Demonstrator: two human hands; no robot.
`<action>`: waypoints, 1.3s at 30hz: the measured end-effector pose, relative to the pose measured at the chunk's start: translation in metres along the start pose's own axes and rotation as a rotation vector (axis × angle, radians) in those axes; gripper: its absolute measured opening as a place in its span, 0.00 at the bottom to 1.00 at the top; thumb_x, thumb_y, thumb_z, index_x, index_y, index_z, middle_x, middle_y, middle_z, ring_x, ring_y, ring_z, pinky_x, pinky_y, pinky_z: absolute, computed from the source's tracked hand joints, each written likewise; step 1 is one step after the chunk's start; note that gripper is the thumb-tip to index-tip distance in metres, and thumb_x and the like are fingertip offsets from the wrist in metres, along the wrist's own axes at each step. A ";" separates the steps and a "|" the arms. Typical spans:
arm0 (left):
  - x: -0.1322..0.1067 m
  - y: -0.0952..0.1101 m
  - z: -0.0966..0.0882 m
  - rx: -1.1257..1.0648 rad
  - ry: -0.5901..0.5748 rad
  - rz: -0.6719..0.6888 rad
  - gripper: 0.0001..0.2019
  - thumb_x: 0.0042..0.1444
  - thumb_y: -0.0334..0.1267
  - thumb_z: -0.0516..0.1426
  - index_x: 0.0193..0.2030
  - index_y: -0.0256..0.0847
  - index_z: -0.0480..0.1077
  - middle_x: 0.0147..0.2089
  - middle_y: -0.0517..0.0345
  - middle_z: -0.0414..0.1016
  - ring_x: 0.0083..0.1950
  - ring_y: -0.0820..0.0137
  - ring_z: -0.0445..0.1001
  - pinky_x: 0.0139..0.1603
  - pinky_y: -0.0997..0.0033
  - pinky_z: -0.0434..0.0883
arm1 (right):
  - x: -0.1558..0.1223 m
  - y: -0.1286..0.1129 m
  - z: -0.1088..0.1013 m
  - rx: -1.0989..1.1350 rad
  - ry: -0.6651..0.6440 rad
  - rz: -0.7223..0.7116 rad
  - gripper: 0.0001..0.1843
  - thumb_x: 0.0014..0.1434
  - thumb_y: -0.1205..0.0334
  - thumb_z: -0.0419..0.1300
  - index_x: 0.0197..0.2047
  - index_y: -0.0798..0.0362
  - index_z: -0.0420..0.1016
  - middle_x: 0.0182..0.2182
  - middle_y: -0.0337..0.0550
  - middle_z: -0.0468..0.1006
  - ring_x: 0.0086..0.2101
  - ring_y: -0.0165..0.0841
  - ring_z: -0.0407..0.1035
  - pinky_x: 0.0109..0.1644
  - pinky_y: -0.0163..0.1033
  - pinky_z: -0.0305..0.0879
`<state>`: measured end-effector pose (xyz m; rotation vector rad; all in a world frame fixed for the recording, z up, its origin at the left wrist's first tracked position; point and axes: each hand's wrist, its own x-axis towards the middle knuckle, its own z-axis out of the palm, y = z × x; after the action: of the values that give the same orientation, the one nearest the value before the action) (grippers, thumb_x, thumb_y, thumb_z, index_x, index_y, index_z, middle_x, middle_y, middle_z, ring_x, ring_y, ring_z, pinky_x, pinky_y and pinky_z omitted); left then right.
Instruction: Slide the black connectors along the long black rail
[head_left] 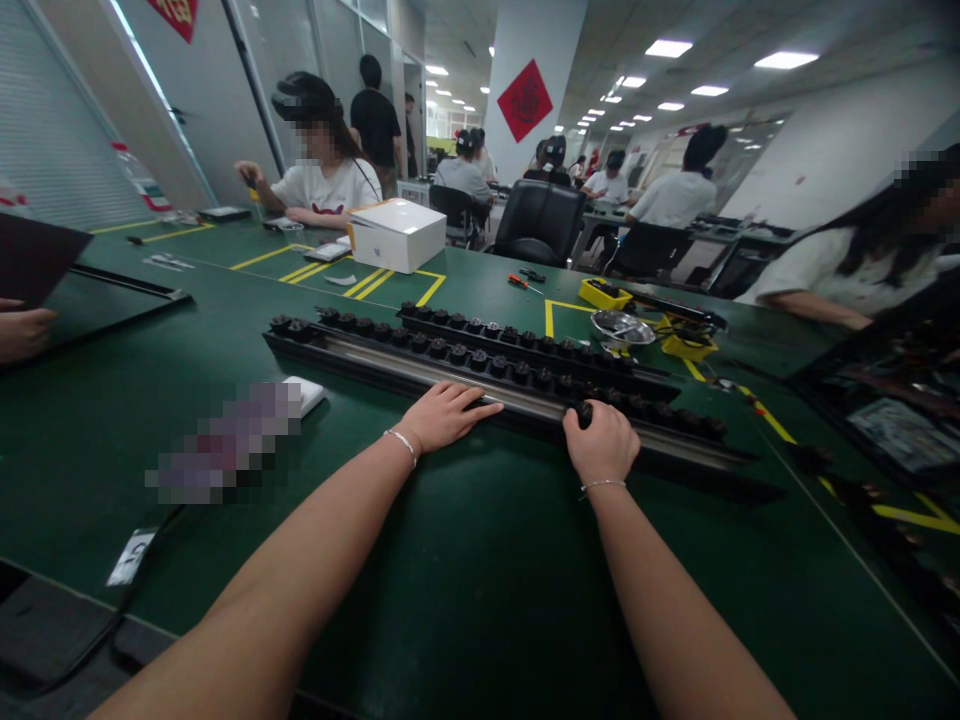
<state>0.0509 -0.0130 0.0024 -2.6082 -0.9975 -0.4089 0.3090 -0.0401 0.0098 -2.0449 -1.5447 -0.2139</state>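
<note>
A long black rail [420, 368] with a silver channel and a row of several black round sockets lies across the green table [465, 560]. A second black strip of sockets [525, 345] lies just behind it. My left hand [446, 412] rests flat on the near edge of the rail, fingers stretched out. My right hand [600, 443] is closed over one black socket [583, 410] on the rail, fingers curled round it.
A white box [397, 232] stands at the back. A metal bowl [621, 326], yellow trays [604, 293] and small tools lie beyond the rail. A small white block [306, 393] sits at left. Other people sit around the table; someone's hand [22, 330] shows at far left.
</note>
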 end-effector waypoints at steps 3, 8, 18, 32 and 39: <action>0.000 0.001 -0.001 0.000 0.005 0.001 0.22 0.64 0.40 0.47 0.65 0.57 0.55 0.58 0.55 0.67 0.54 0.64 0.67 0.54 0.63 0.60 | 0.000 0.001 0.001 0.007 0.007 0.001 0.21 0.55 0.55 0.50 0.48 0.56 0.72 0.46 0.52 0.75 0.50 0.43 0.62 0.52 0.48 0.54; 0.001 0.002 -0.002 -0.015 -0.052 -0.024 0.23 0.63 0.40 0.48 0.65 0.58 0.54 0.60 0.56 0.66 0.56 0.64 0.66 0.56 0.62 0.59 | 0.000 0.001 0.002 0.009 0.020 0.010 0.21 0.55 0.55 0.50 0.47 0.56 0.72 0.45 0.53 0.75 0.50 0.44 0.62 0.52 0.48 0.54; -0.001 0.001 -0.003 -0.063 -0.021 0.072 0.25 0.63 0.35 0.46 0.66 0.57 0.51 0.67 0.63 0.58 0.62 0.65 0.62 0.61 0.63 0.56 | 0.004 0.003 -0.002 0.039 -0.016 0.052 0.20 0.53 0.54 0.51 0.46 0.53 0.73 0.44 0.50 0.75 0.47 0.42 0.64 0.51 0.47 0.55; 0.004 -0.001 -0.006 -0.093 -0.189 0.188 0.26 0.65 0.32 0.42 0.67 0.57 0.49 0.68 0.70 0.53 0.68 0.71 0.52 0.67 0.64 0.49 | 0.003 0.008 -0.001 0.033 0.024 -0.019 0.19 0.53 0.56 0.51 0.44 0.56 0.73 0.42 0.52 0.76 0.47 0.43 0.63 0.50 0.48 0.54; 0.003 -0.004 0.001 0.135 0.001 0.318 0.24 0.64 0.31 0.45 0.66 0.50 0.53 0.68 0.65 0.54 0.65 0.70 0.59 0.64 0.63 0.55 | 0.003 0.009 -0.001 0.041 0.052 -0.028 0.17 0.53 0.56 0.50 0.40 0.56 0.73 0.39 0.53 0.76 0.44 0.43 0.64 0.48 0.48 0.54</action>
<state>0.0503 -0.0085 0.0033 -2.5808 -0.5715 -0.2531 0.3186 -0.0401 0.0088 -1.9712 -1.5346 -0.2421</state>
